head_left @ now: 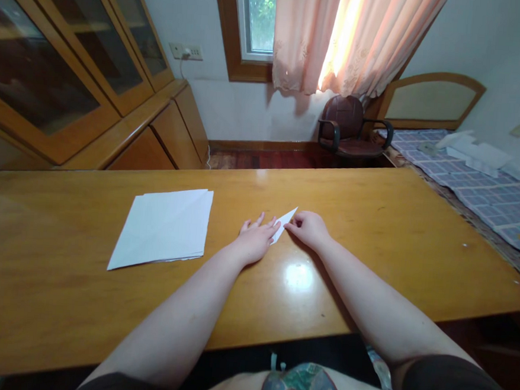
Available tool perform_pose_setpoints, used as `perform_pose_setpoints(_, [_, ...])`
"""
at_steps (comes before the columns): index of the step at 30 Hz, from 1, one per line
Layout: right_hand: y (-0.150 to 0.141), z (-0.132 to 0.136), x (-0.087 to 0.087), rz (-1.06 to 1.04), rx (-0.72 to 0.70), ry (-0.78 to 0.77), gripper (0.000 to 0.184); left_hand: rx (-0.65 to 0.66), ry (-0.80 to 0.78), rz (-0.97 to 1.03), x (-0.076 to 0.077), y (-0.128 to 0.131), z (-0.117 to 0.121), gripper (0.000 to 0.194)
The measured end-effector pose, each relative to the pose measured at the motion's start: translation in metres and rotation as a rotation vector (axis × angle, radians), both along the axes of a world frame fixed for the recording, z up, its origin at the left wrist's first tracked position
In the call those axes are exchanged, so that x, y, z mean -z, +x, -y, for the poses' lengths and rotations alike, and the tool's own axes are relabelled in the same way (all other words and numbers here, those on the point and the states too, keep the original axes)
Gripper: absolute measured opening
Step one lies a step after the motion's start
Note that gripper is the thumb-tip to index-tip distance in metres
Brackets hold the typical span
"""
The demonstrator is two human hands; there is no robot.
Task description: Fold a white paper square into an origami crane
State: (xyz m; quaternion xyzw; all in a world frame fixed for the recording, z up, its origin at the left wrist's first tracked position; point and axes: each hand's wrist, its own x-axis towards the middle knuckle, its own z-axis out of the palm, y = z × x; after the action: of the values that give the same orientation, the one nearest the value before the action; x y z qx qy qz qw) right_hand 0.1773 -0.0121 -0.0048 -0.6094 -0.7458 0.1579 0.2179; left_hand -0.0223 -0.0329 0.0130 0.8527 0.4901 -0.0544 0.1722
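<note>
A small piece of white paper (286, 222), folded to a narrow pointed shape, lies on the wooden table (243, 301). Its tip points away from me and to the right. My left hand (257, 237) rests on the paper's left side with fingers spread, pressing it against the tabletop. At the paper's right edge is my right hand (309, 228), fingers curled and thumb and forefinger close together. Whether a bit of the paper's edge sits in that pinch is too small to make out.
A stack of white paper sheets (164, 227) lies on the table to the left. Beyond the table stand a glass-door cabinet (114, 107), a brown armchair (347, 127) and a bed (479, 175) with white pieces on it.
</note>
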Motion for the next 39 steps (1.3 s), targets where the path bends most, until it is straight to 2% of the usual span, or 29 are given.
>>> perform_pose_setpoints(11, [-0.002,-0.007,-0.001,-0.016,0.156,-0.037,0.028,0.001,0.018,0.015,0.002,-0.001,-0.001,0.054])
perform_pose_setpoints(19, [0.003,-0.022,-0.009,0.07,0.26,-0.154,0.03,0.003,-0.005,0.032,-0.003,-0.002,-0.001,0.054])
perform_pose_setpoints(22, [0.002,-0.031,-0.01,0.078,0.359,-0.201,0.026,-0.002,0.015,0.04,-0.001,-0.001,-0.001,0.054])
perform_pose_setpoints(25, [-0.002,-0.033,-0.007,0.052,0.469,-0.126,0.036,-0.072,0.084,0.053,0.0,0.004,0.004,0.054])
perform_pose_setpoints(27, [-0.007,-0.029,-0.004,0.018,0.352,-0.009,0.041,-0.125,0.179,0.057,0.0,0.01,0.009,0.052])
perform_pose_setpoints(30, [-0.012,-0.019,-0.002,-0.026,-0.055,0.183,0.03,-0.152,0.28,0.038,0.001,0.021,0.019,0.041])
perform_pose_setpoints(33, [-0.012,-0.01,-0.005,0.029,-0.351,0.211,0.025,-0.149,0.287,0.019,0.002,0.029,0.026,0.039])
perform_pose_setpoints(36, [-0.008,-0.006,-0.009,0.13,-0.383,0.149,0.024,-0.136,0.274,0.029,0.003,0.03,0.028,0.04])
perform_pose_setpoints(39, [-0.004,-0.007,-0.01,0.214,-0.242,0.094,0.026,-0.128,0.258,0.032,0.002,0.027,0.028,0.038])
